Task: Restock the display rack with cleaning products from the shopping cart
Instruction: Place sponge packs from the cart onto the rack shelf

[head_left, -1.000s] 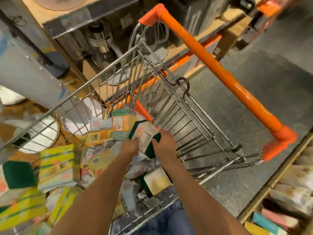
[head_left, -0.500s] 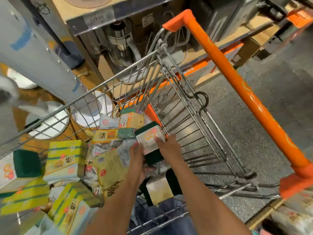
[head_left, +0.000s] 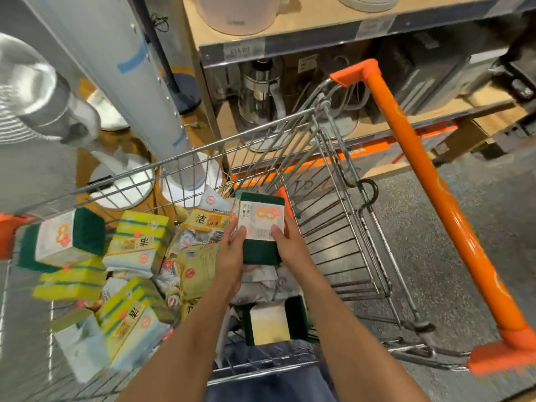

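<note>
Both my hands hold a green sponge pack [head_left: 260, 227] with a white label, lifted above the wire shopping cart [head_left: 342, 233]. My left hand [head_left: 233, 253] grips its left edge and underside; my right hand [head_left: 287, 245] grips its right edge. The cart's basket holds several yellow-green sponge packs [head_left: 139, 242], another green sponge pack [head_left: 69, 236] at the left, a green and yellow pack [head_left: 272, 322] near me, and crumpled bags of scourers [head_left: 197, 265].
The cart's orange handle [head_left: 435, 198] runs diagonally at the right. Behind the cart stands a wooden shelf unit [head_left: 290, 44] with kettles [head_left: 258, 94] and boxes. A grey column [head_left: 139, 82] and a fan [head_left: 29, 91] stand at the left. Grey floor lies to the right.
My hands have raised the green sponge pack higher and turned it label-up. The view has tilted up, showing more of the shelf.
</note>
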`<state>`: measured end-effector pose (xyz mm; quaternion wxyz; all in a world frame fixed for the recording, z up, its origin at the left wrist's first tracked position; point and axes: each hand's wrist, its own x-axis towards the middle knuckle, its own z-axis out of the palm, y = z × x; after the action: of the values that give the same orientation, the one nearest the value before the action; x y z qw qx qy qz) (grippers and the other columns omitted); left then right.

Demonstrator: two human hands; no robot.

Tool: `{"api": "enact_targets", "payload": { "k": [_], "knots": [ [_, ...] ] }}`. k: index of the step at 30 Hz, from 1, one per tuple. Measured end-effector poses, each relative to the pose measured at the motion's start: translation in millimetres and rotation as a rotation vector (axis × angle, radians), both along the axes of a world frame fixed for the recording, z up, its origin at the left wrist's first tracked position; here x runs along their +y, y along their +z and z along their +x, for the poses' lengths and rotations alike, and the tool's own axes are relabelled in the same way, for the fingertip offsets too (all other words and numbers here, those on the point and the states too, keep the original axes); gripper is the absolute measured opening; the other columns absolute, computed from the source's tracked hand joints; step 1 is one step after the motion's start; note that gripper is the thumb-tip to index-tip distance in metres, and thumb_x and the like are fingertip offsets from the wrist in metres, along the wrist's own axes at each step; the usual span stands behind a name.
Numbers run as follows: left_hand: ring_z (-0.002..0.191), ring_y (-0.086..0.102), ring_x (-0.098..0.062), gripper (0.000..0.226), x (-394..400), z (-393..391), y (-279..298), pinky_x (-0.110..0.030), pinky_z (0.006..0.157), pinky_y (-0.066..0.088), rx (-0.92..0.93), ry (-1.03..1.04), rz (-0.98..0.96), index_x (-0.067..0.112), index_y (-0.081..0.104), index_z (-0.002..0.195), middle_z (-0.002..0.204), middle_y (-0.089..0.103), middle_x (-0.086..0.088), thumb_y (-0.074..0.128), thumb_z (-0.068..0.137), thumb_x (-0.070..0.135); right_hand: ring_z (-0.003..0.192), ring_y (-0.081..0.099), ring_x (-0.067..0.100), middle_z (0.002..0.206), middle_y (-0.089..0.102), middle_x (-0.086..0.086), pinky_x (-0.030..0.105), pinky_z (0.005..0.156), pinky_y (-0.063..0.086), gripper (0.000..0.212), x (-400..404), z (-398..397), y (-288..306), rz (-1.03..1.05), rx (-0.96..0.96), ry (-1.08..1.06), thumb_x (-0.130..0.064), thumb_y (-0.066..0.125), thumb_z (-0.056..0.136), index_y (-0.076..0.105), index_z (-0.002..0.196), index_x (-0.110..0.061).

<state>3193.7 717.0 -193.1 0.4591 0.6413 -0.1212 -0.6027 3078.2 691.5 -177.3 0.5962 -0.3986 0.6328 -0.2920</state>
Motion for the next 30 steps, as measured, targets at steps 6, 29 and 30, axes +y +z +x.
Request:
{"api": "enact_targets", "payload": {
  "k": [6, 29, 30],
  "knots": [
    [0.1, 0.066, -0.03, 0.039, 16, 21, 17, -0.062, 0.076, 0.052, 0.031, 0.033, -0.048, 0.026, 0.047, 0.134, 0.119, 0.063, -0.008, 0.049, 0.096, 0.036, 0.106, 0.056, 0.007, 0.122, 0.052, -0.008, 0.023, 0.08, 0.055, 0.051, -2, 6, 27, -0.094, -0.185, 0.073, -0.002, 0.053, 0.092, 0.039, 0.13, -0.033],
    [0.071, 0.067, -0.012, 0.031, 320, 134, 132, -0.037, 0.061, 0.056, -0.244, 1.167, -0.201, 0.003, 0.053, 0.123, 0.091, 0.071, -0.005, 0.049, 0.096, 0.018, 0.105, 0.052, 0.011, 0.113, 0.055, 0.004, 0.024, 0.095, 0.043, 0.033, 205, 222, 129, -0.32, -0.273, 1.231, -0.005, 0.063, 0.086, 0.042, 0.11, -0.011],
    [0.075, 0.065, -0.015, 0.033, 351, 131, 135, -0.036, 0.064, 0.056, -0.273, 1.245, -0.187, 0.002, 0.053, 0.125, 0.1, 0.068, -0.011, 0.05, 0.095, 0.017, 0.103, 0.053, 0.011, 0.11, 0.055, 0.004, 0.021, 0.092, 0.045, 0.033, 235, 230, 130, -0.308, -0.304, 1.299, -0.001, 0.062, 0.086, 0.04, 0.108, -0.011]
  ]
}}
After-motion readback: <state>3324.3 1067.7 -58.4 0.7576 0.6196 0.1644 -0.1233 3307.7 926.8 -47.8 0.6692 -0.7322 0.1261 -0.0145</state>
